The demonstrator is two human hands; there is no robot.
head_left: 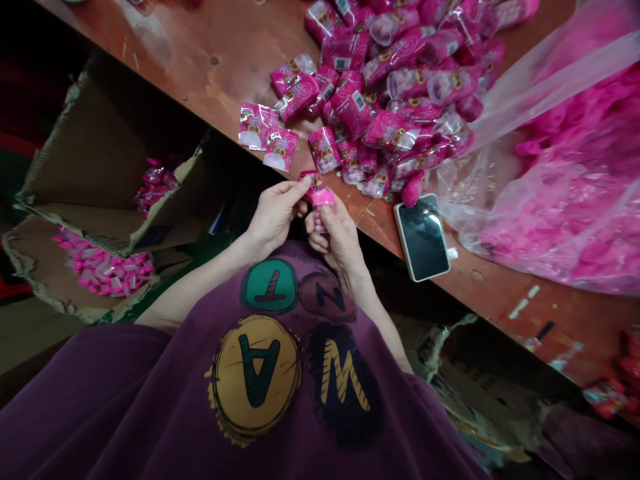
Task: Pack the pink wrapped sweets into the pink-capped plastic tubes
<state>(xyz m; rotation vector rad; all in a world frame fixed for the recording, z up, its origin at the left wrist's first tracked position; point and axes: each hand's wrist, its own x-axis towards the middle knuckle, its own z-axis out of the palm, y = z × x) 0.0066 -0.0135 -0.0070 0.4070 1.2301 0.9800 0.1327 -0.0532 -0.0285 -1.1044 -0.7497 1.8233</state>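
My left hand [279, 215] pinches the top of a small clear candy tube [319, 195] with pink printed wrapping. The tube's lower end, showing round pink candies, is gripped by my right hand [340, 237], thumb across its front. Both hands are close together just off the table's edge, in front of my body. Two flat pink printed wrappers [281, 148] lie on the table just beyond my left hand. A large heap of wrapped candy tubes [350, 107] spreads over the table past my hands.
On the wooden table [200, 73], a phone [424, 237] lies near the edge at right. Beside it sits a big transparent bag [555, 220] of pink pieces. Torn cardboard boxes [100, 147] with pink items stand below at left. Red packets [605, 397] lie at far right.
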